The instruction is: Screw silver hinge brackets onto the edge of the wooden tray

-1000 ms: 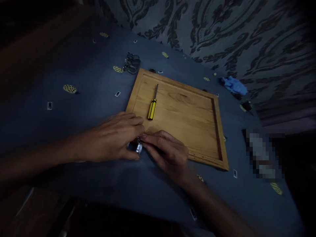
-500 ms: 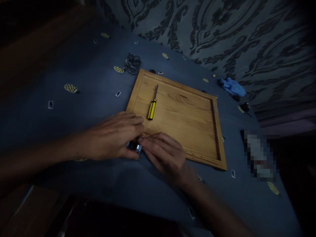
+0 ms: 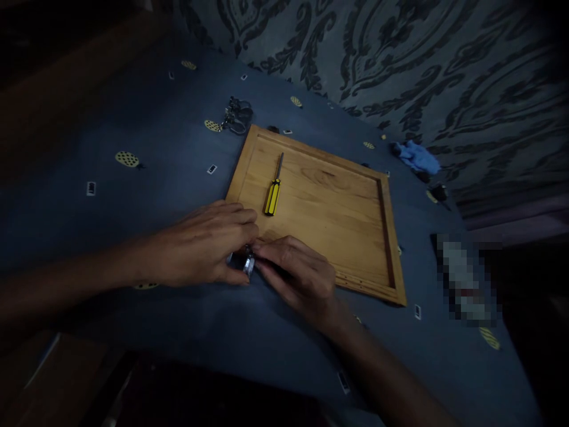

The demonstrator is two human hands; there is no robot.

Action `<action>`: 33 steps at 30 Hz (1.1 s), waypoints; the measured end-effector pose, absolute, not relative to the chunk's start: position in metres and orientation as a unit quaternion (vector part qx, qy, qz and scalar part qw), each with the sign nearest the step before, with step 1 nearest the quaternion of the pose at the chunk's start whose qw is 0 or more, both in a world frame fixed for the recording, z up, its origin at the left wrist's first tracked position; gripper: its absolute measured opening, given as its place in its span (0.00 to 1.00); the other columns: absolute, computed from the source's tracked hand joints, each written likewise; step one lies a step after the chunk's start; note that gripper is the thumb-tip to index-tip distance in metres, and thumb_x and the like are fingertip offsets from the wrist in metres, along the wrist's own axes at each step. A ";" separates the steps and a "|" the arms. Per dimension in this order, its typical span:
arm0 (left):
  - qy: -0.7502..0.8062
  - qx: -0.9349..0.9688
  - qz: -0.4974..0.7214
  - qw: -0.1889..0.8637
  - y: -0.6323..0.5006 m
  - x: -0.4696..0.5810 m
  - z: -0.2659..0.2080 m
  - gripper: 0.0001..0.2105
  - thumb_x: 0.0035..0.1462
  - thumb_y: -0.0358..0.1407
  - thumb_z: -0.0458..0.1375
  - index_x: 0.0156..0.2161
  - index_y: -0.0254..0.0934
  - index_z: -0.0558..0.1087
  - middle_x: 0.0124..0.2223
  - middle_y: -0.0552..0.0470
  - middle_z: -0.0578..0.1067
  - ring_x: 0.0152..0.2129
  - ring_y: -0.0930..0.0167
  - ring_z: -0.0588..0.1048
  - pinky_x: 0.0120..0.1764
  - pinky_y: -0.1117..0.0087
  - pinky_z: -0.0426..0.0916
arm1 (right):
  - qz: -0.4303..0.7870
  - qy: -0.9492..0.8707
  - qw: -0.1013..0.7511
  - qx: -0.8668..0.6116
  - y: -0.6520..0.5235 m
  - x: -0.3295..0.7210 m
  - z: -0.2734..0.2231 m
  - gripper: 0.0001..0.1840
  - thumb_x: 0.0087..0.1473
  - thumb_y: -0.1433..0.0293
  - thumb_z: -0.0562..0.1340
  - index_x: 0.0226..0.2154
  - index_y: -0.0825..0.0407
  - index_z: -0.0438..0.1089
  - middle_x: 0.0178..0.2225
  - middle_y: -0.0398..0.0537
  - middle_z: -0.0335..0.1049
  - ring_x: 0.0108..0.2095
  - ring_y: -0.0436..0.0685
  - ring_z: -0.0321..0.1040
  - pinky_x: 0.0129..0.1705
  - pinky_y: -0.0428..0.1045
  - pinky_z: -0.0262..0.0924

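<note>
A framed wooden panel (image 3: 329, 201) lies flat with a yellow-and-black screwdriver (image 3: 272, 196) on it. At the panel's near left corner, my left hand (image 3: 208, 243) is closed, thumb and fingers around a small shiny metal fitting (image 3: 249, 265) that looks like a cabinet hinge. My right hand (image 3: 297, 270) meets it from the right, its thumb and fingers pinched together at the fitting's upper edge. Whatever sits between those right fingertips is too small and hidden to make out. The fingers also cover much of the fitting and the panel corner.
A blue-grey patterned cloth (image 3: 178, 142) covers the table. Beyond the panel lie several dark metal pieces (image 3: 237, 115). A crumpled blue item (image 3: 418, 157) rests by the wallpapered wall (image 3: 320, 53). On the right is a blurred-out object (image 3: 464, 279).
The metal fitting has tilted between my hands and shows more of its shiny side. My right fingers have shifted slightly against it. The screwdriver and panel stay in place.
</note>
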State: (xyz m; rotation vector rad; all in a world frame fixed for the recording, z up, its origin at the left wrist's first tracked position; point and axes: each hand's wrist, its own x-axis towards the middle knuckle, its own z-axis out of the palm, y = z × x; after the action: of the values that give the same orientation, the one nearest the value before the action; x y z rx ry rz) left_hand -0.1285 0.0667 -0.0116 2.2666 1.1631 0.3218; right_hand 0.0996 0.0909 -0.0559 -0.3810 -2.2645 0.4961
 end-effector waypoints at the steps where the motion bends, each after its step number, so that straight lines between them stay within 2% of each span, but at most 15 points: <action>1: 0.435 0.846 0.118 0.284 0.067 -0.128 -0.011 0.15 0.58 0.38 0.74 0.38 0.36 0.72 0.42 0.53 0.73 0.40 0.65 0.71 0.44 0.64 0.60 | 0.197 -0.889 0.386 -0.149 0.091 0.100 -0.056 0.15 0.64 0.81 0.67 0.52 0.53 0.74 0.39 0.52 0.85 0.36 0.55 0.81 0.40 0.51 0.79; 8: 0.432 0.850 0.123 0.276 0.067 -0.130 -0.012 0.14 0.58 0.37 0.74 0.38 0.36 0.73 0.42 0.52 0.73 0.41 0.65 0.72 0.45 0.65 0.61 | 0.208 -0.886 0.386 -0.150 0.092 0.100 -0.055 0.16 0.64 0.81 0.67 0.52 0.54 0.75 0.40 0.53 0.85 0.37 0.55 0.81 0.41 0.51 0.80; 13: 0.428 0.851 0.131 0.273 0.067 -0.130 -0.014 0.14 0.58 0.37 0.74 0.38 0.36 0.72 0.42 0.53 0.73 0.41 0.65 0.72 0.45 0.65 0.61 | 0.209 -0.885 0.387 -0.155 0.091 0.100 -0.055 0.16 0.64 0.82 0.67 0.52 0.53 0.76 0.37 0.50 0.84 0.35 0.55 0.81 0.39 0.50 0.79; 17: 0.427 0.854 0.130 0.266 0.067 -0.130 -0.013 0.15 0.58 0.38 0.74 0.38 0.37 0.72 0.42 0.53 0.73 0.41 0.65 0.72 0.45 0.64 0.61 | 0.211 -0.886 0.381 -0.162 0.090 0.099 -0.055 0.20 0.63 0.83 0.66 0.54 0.52 0.76 0.38 0.49 0.84 0.35 0.55 0.80 0.39 0.51 0.79; 23: 0.423 0.857 0.137 0.261 0.066 -0.131 -0.014 0.14 0.59 0.39 0.73 0.37 0.37 0.71 0.42 0.53 0.73 0.41 0.66 0.72 0.45 0.64 0.62 | 0.198 -0.889 0.382 -0.156 0.090 0.097 -0.056 0.18 0.63 0.83 0.66 0.52 0.52 0.76 0.35 0.48 0.84 0.34 0.55 0.80 0.38 0.50 0.78; 33: 0.415 0.861 0.150 0.252 0.066 -0.132 -0.017 0.14 0.60 0.39 0.72 0.38 0.37 0.72 0.43 0.52 0.74 0.41 0.65 0.73 0.46 0.64 0.63 | 0.211 -0.888 0.376 -0.160 0.090 0.099 -0.055 0.18 0.65 0.80 0.66 0.55 0.50 0.75 0.40 0.50 0.85 0.36 0.55 0.82 0.40 0.51 0.79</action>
State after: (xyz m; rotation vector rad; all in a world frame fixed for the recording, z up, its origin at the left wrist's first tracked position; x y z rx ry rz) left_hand -0.1322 0.0660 -0.0172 2.3422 1.1288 0.4067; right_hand 0.0989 0.0899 -0.0546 -0.4087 -2.2728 0.5405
